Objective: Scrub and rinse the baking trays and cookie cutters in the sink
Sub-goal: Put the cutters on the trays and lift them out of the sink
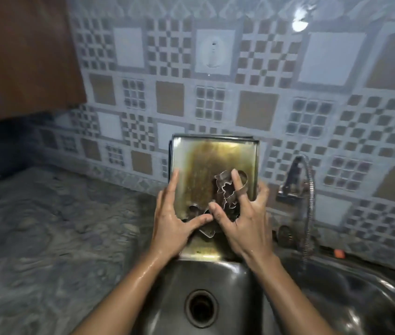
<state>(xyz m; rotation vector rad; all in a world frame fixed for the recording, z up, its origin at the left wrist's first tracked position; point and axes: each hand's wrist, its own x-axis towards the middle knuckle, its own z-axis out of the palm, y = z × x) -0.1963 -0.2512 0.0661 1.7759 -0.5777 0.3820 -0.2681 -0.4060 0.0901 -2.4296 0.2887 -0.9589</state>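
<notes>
Patterned wall tiles (276, 97) in grey, white and tan squares filled the background, with a brown wooden cabinet (22, 56) hanging at the upper left. Below it a grey mottled stone table (46, 238) ran along the left, meeting a stainless steel sink (230, 281) whose round black drain (201, 308) lay near the bottom centre. A chrome tap with a flexible ribbed hose (306, 189) rose from the wall side at the right of the sink. A stack of stained rectangular metal baking trays (203, 160) stood almost upright over the sink's back edge, its browned inner face turned toward the camera. Both forearms were wet. The left hand (174, 221) lay against the stack's left edge with straight fingers (173, 184), its thumb stretched across the tray face toward the lower cutters. The right hand (247, 226) had its outer fingers curled round the stack's right rim, while the index finger lay over and partly through several grey metal cookie cutters (228, 192), pinning them against the tray face with the thumb. A small orange thing (339, 253), too blurred to identify, sat by the wall behind the sink.
</notes>
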